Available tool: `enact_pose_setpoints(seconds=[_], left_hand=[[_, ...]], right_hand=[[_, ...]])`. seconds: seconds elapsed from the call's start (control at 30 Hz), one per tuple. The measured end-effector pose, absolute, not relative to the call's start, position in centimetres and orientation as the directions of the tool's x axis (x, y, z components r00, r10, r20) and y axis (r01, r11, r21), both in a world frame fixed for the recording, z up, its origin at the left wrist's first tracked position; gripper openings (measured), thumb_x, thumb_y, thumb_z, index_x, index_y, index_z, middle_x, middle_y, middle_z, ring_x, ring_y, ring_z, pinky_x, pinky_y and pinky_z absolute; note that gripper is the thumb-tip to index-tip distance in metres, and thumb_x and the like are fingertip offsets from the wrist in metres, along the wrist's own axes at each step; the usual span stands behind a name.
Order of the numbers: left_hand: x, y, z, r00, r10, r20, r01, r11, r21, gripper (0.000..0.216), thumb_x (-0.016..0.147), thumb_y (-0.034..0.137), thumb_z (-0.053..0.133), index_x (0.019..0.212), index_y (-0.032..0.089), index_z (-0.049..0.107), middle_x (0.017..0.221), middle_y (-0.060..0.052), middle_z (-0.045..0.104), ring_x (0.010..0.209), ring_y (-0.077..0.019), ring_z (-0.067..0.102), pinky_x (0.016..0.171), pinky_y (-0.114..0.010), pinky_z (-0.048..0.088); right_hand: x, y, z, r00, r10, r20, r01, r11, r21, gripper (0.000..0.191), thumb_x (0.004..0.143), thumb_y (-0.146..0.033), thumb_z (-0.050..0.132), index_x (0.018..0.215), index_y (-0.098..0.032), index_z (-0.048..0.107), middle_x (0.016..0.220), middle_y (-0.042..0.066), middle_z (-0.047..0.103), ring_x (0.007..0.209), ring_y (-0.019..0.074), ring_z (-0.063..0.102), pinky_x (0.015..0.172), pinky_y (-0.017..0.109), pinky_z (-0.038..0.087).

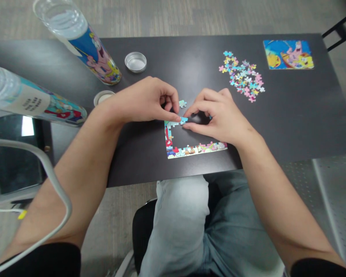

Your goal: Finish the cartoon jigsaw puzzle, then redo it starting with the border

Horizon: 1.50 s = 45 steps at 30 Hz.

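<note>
Between my two hands, at the top edge of a partly joined jigsaw frame (190,151), is a light-blue puzzle piece (183,120). My right hand (215,113) pinches that piece between thumb and fingers. From the other side my left hand (161,102) bends over the frame's upper left corner, its thumb and forefinger closed at the edge pieces there; what they grip is mostly covered. A loose greenish piece (182,104) lies just beyond the fingertips. Another bit of blue shows under my right hand. The frame's left and bottom sides are joined.
A heap of loose puzzle pieces (245,77) lies at the back right, near a cartoon picture card (288,55). On the left stand two clear printed tubes, one farther (95,54) and one nearer (34,98), with round lids (135,62) beside them. A white cable (57,184) crosses my left arm.
</note>
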State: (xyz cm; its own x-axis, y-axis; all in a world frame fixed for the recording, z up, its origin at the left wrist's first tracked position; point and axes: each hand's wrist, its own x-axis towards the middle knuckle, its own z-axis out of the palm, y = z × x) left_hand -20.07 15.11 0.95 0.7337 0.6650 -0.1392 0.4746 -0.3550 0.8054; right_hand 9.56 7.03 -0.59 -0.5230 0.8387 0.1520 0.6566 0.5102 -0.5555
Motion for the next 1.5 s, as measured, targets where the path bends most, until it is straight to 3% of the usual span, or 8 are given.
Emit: enact_pose_setpoints(seconds=[0.53,0.83,1.13,1.37,1.5], left_hand=[[-19.8,14.9,1.3,0.727,0.673,-0.139,0.474,-0.345,0.810,0.033,0.088,0.056,0.105,0.091,0.026,0.091,0.072,-0.001,0.069,0.071,-0.0214,0.061,0.072,-0.041,0.043],[-19.9,14.8,1.6,0.719,0.671,-0.182,0.512,-0.335,0.791,0.034,0.091,0.053,0.105,0.097,0.023,0.092,0.076,-0.001,0.070,0.076,-0.0187,0.063,0.075,-0.037,0.042],[-19.6,14.6,2.0,0.700,0.685,-0.202,0.531,-0.310,0.788,0.023,0.092,0.040,0.103,0.095,0.021,0.090,0.075,0.001,0.068,0.075,-0.0165,0.059,0.076,-0.037,0.042],[-19.7,14.8,1.5,0.702,0.690,-0.176,0.502,-0.305,0.809,0.030,0.088,0.046,0.107,0.094,0.022,0.091,0.074,0.001,0.069,0.075,-0.0175,0.063,0.075,-0.038,0.041],[-19.9,14.9,1.6,0.715,0.676,-0.180,0.499,-0.313,0.808,0.030,0.090,0.048,0.105,0.095,0.022,0.091,0.074,0.002,0.067,0.074,-0.0168,0.059,0.074,-0.037,0.041]], right_hand=[[9.9,7.0,-0.4,-0.538,0.832,0.136,0.635,0.506,-0.583,0.015,0.110,-0.039,0.099,0.125,-0.038,0.096,0.121,0.008,0.082,0.115,0.0376,0.078,0.116,0.061,0.053],[10.3,7.1,-0.5,-0.579,0.802,0.145,0.650,0.562,-0.512,0.019,0.114,-0.040,0.094,0.133,-0.038,0.097,0.131,0.009,0.084,0.121,0.0379,0.080,0.116,0.061,0.055],[10.3,7.0,-0.4,-0.564,0.805,0.183,0.633,0.564,-0.530,0.018,0.113,-0.040,0.094,0.131,-0.037,0.096,0.129,0.009,0.084,0.121,0.0389,0.081,0.116,0.062,0.056],[9.9,6.9,-0.5,-0.559,0.813,0.164,0.623,0.542,-0.563,0.011,0.112,-0.037,0.096,0.123,-0.037,0.098,0.127,0.009,0.083,0.120,0.0384,0.079,0.117,0.063,0.056],[10.4,7.3,-0.8,-0.530,0.825,0.194,0.615,0.532,-0.582,0.019,0.109,-0.034,0.098,0.128,-0.037,0.097,0.125,0.009,0.082,0.116,0.0381,0.080,0.115,0.064,0.058]])
